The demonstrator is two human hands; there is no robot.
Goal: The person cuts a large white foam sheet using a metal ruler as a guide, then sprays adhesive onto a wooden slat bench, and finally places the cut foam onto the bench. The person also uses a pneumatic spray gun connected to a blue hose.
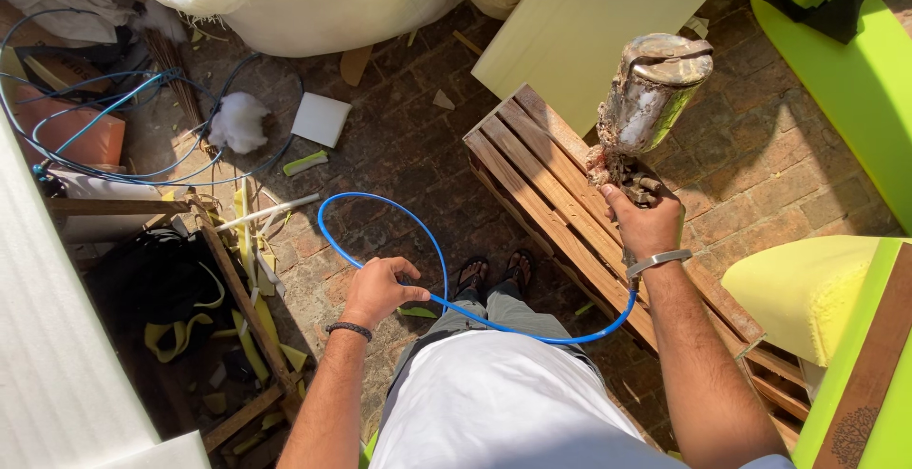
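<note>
At the far left a white foam slab [47,336] fills the edge of the view, and beside it a rough wooden frame [242,307] hems in a dark heap of black cloth and yellow foam offcuts [190,326]. Above that, thin blue tubing lies in a tangle [114,117] next to an orange pot [81,132], with a tuft of white stuffing [237,122] and a small white square tile [321,119] on the brick floor [399,155]. The open brick between frame and pallet is narrow.

The left hand [380,288] is closed in a loose fist around the thin blue air hose [380,208], which loops up over the bricks and sweeps right beneath the wrist. Two sandalled feet [496,274] stand on the bare strip.

Further right, a slatted wooden pallet [532,174] runs diagonally, a pale yellow board [589,22] leaning over its upper end. The right hand [646,227] is wrapped tight around the grip of a crusted metal spray gun with an upright cup [651,98], held above the pallet. Lime-green foam panels [855,79] and a yellow cushion [803,288] close off the right edge.
</note>
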